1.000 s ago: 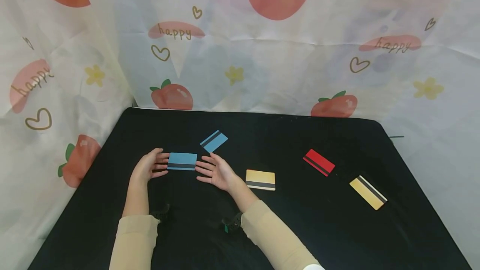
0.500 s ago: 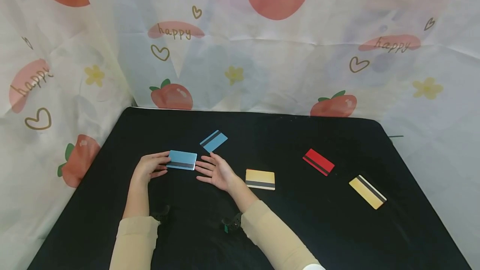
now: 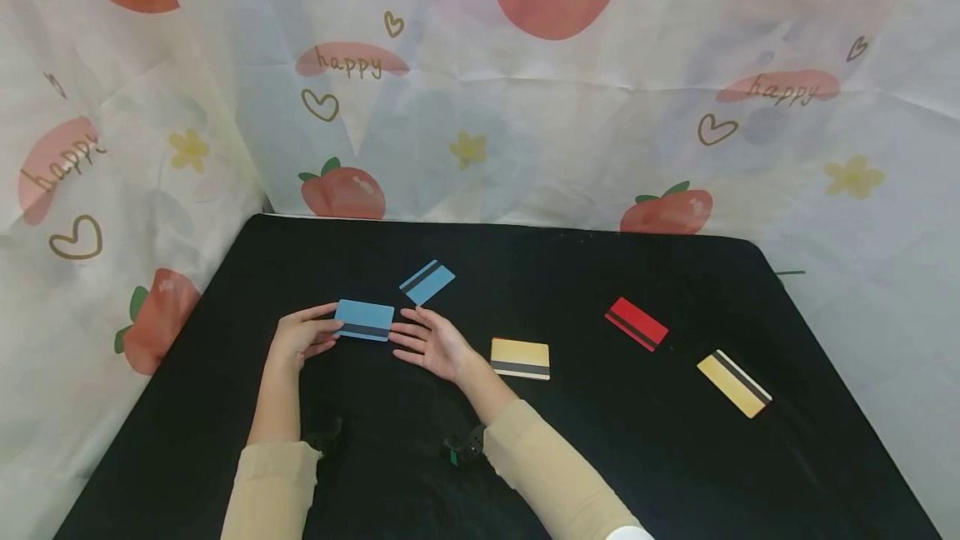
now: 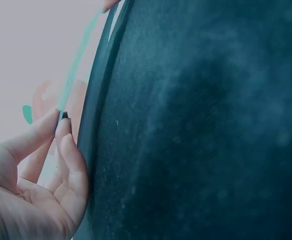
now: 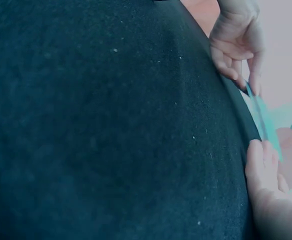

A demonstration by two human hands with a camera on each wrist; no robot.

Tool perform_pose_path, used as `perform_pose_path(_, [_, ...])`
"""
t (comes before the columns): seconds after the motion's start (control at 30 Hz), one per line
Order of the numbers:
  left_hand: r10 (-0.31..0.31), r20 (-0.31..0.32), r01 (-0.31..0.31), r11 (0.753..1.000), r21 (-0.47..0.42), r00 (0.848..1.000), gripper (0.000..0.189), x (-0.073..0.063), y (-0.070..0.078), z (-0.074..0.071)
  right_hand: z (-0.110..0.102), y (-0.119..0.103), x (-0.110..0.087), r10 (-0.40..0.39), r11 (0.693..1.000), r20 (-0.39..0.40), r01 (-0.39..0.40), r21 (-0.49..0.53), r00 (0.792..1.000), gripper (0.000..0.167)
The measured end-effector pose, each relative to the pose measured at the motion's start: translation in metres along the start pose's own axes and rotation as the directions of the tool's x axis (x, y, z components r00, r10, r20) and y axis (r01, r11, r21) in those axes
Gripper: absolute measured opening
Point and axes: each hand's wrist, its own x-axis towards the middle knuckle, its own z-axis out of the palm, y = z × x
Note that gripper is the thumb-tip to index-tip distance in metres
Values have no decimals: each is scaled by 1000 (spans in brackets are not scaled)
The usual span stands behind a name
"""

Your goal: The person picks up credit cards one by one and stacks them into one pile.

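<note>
A blue card with a dark stripe [image 3: 365, 315] spans the gap between both hands. My left hand [image 3: 298, 337] pinches its left end between thumb and finger; the left wrist view shows this grip on the card [image 4: 75, 67] almost edge-on. My right hand [image 3: 441, 348] has its fingers extended, palm turned up, with the fingertips at the card's right edge. From the right wrist view, the card [image 5: 266, 122] runs from the pinching left hand [image 5: 238, 40] to the straight fingers [image 5: 261, 150] of the right.
Just beyond the right hand lies a second blue card [image 3: 427, 282]. Right of that hand is a yellow card [image 3: 521, 354]. Farther right lie a red card [image 3: 637, 325] and another yellow card [image 3: 735, 384]. All rest on a black-covered table [image 3: 600, 465] before a printed curtain [image 3: 525, 123].
The left hand has gone from straight fingers at the blue card's edge to pinching its left end. The card has tilted slightly. The right hand has stayed nearly still.
</note>
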Motion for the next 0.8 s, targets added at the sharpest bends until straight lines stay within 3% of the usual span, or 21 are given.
perform_pose_path(0.23, [75,-17,-75,997,-4,997,45,-11,0,12,5,1,-2,-30,992,-59,23,-122,998,44])
perform_pose_path(0.37, [97,-46,-97,995,-5,994,42,-16,-1,23,9,3,-4,-99,966,-133,64,-249,986,48])
perform_pose_path(0.57, [127,-68,-128,992,-12,990,41,-24,0,36,11,0,-13,-246,909,-195,156,-386,950,45])
perform_pose_path(0.8, [124,-48,-127,990,-65,991,42,-32,2,51,9,-8,-25,-390,844,-240,241,-479,889,43])
